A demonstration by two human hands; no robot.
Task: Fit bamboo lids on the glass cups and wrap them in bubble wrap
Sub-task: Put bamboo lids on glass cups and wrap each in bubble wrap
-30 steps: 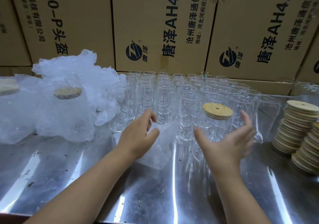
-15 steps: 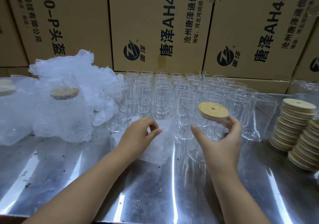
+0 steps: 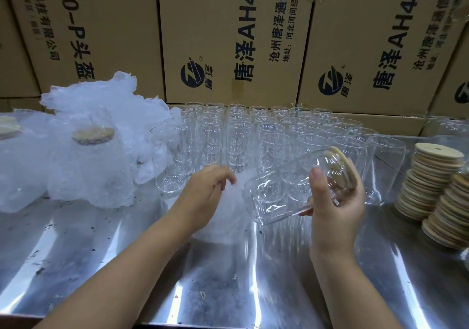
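My right hand (image 3: 335, 202) grips a clear glass cup (image 3: 284, 191) near its rim and holds it tilted over, base pointing left, above the steel table (image 3: 152, 265). A round bamboo lid (image 3: 341, 166) sits on the cup's mouth. My left hand (image 3: 203, 196) pinches the edge of a small sheet of bubble wrap (image 3: 233, 202) that lies on the table just left of the cup's base. Several bare glass cups (image 3: 238, 141) stand in rows behind. Two stacks of bamboo lids (image 3: 431, 184) stand at the right.
Wrapped lidded cups (image 3: 91, 166) and a heap of loose bubble wrap (image 3: 106, 100) fill the left of the table. Stacked cardboard boxes (image 3: 228, 37) form a wall right behind the glasses.
My right hand closed on the lidded cup, lifted it and tipped it sideways toward the left. My left hand curled onto the bubble wrap sheet and moved a little right.
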